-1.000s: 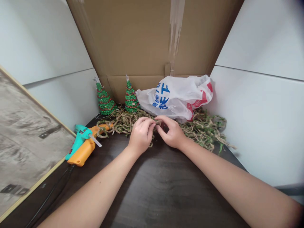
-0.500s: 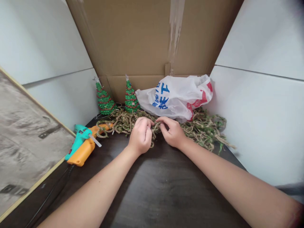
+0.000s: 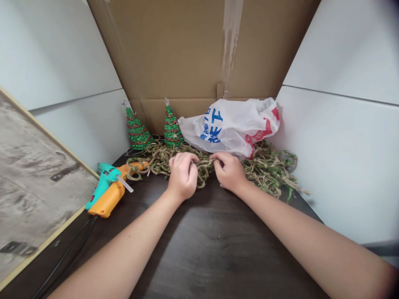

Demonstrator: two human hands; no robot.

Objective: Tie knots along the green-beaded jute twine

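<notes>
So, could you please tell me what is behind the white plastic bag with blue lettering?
Brown corrugated cardboard rises behind the white plastic bag, which hides the cardboard's lower part; a green sequinned cone tree stands beside its left end.

left hand (image 3: 183,174), right hand (image 3: 229,171), farther apart, jute twine (image 3: 203,166) between them

This looks like a makeshift craft corner at home rather than a workshop or shop, though the pictures cannot settle it. A dark wood tabletop (image 3: 218,249) is boxed in by smooth white panels (image 3: 339,166) and a sheet of brown cardboard (image 3: 174,54). Small-scale hobby supplies lie on it: a teal-and-orange hot glue gun (image 3: 107,195), a loose heap of jute twine (image 3: 268,170), a green sequinned Christmas tree (image 3: 136,131), a second tree (image 3: 172,128) and a crumpled plastic shopping bag (image 3: 227,124).
</notes>
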